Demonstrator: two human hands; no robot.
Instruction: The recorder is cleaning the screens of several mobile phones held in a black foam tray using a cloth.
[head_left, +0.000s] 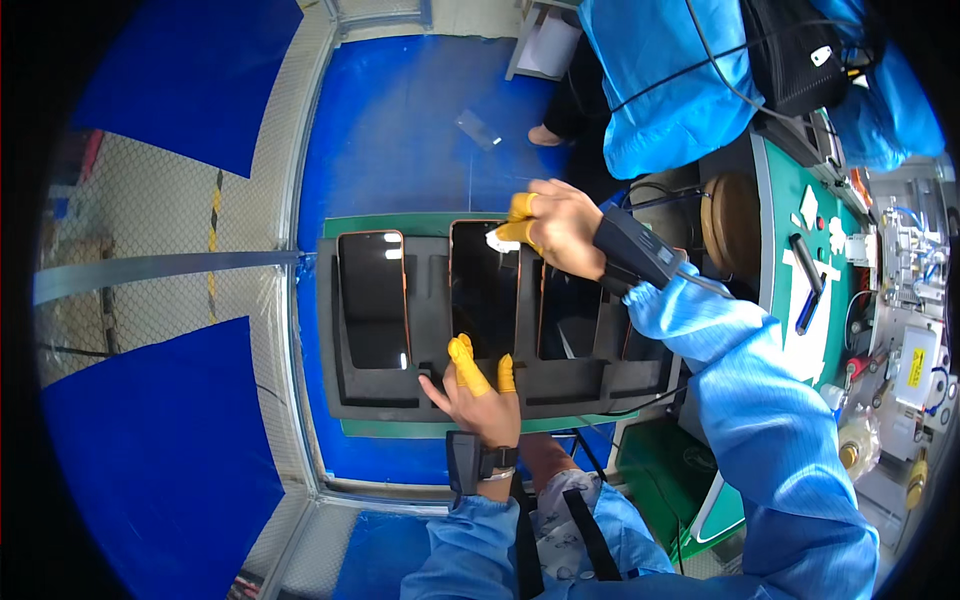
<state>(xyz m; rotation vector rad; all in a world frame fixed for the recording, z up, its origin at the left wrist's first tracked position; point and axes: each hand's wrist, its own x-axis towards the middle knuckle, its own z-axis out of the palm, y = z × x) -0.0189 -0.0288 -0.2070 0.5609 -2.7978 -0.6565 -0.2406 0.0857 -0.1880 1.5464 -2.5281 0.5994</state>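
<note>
A black-screened phone with an orange frame [484,300] lies in a dark grey foam tray [390,390]. My right hand [562,228], in yellow finger cots, pinches a small white wipe [502,241] against the upper end of its screen. At the phone's lower end rests my left hand [478,392], its fingers spread and some in yellow finger cots. Another phone [373,300] lies in the tray's left slot. To the right sits a third phone [570,312], its upper part covered by my right hand. Farther right, my sleeve mostly hides one more.
Under the tray is a green surface [385,428]. A mesh partition [275,215] stands on the left. On the right, a green bench [790,225] carries tools and papers, near a round wooden stool [735,225]. A person in blue clothing [665,80] is at the upper right.
</note>
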